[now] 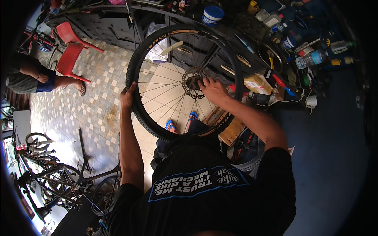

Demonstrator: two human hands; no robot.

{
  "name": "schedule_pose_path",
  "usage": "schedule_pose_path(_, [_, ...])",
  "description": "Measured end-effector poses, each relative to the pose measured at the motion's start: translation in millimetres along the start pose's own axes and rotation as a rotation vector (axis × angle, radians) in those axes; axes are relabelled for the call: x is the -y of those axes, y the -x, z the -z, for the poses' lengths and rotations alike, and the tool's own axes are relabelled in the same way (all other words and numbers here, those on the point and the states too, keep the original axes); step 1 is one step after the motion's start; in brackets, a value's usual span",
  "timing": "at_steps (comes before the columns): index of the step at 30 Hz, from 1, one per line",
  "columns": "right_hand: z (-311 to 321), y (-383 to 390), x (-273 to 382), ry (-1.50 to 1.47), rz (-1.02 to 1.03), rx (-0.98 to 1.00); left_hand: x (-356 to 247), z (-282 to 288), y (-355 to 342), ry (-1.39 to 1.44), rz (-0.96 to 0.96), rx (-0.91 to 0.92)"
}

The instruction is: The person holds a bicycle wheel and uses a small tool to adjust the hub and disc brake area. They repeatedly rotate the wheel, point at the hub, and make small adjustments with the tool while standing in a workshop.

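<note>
Two-handed hold on black spoked bicycle wheel (pixel 157 94): left hand (pixel 126 96) gripping tyre, right hand (pixel 212 88) open-fingered beside hub, risking finger pinch if spun.

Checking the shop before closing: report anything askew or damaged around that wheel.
Nothing on the bicycle wheel stands out: left hand grips the tyre, right hand is at the hub. The workbench is heavily cluttered.

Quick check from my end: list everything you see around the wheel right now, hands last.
Spoked bicycle wheel with black tyre: one, held upright, centre.
Metal disc rotor: one, silver, at the hub.
Red plastic chairs: two, upper left.
Blue-lidded white tub: one, top workbench.
Clear plastic bottle: one, right bench.
Parked bicycles: several, dark, lower left.
Seated person's legs: far left.
Left hand: gripping tyre.
Right hand: at the hub.
</note>
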State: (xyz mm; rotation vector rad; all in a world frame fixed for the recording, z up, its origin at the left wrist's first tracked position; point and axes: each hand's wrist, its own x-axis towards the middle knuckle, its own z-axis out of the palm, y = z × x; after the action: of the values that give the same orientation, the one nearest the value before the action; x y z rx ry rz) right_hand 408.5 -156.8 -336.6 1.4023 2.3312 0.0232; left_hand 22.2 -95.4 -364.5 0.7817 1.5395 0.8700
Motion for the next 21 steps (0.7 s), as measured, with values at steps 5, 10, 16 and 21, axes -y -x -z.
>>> schedule_pose_path(5, [31,-5,14,-0.566,-0.156,0.147,1,1,1,0.007,-0.012,-0.015])
schedule_pose_path(10, [-32,-17,10,-1.204,-0.293,-0.033,0,-2,-2,0.000,-0.008,0.004])
schedule_pose_path(16, [-27,-4,17,-1.273,-0.279,-0.034,6,4,-5,-0.003,-0.002,-0.007])
schedule_pose_path(21, [-20,-1,28,-0.980,-0.381,0.061,8,7,-9,0.001,-0.003,0.015])
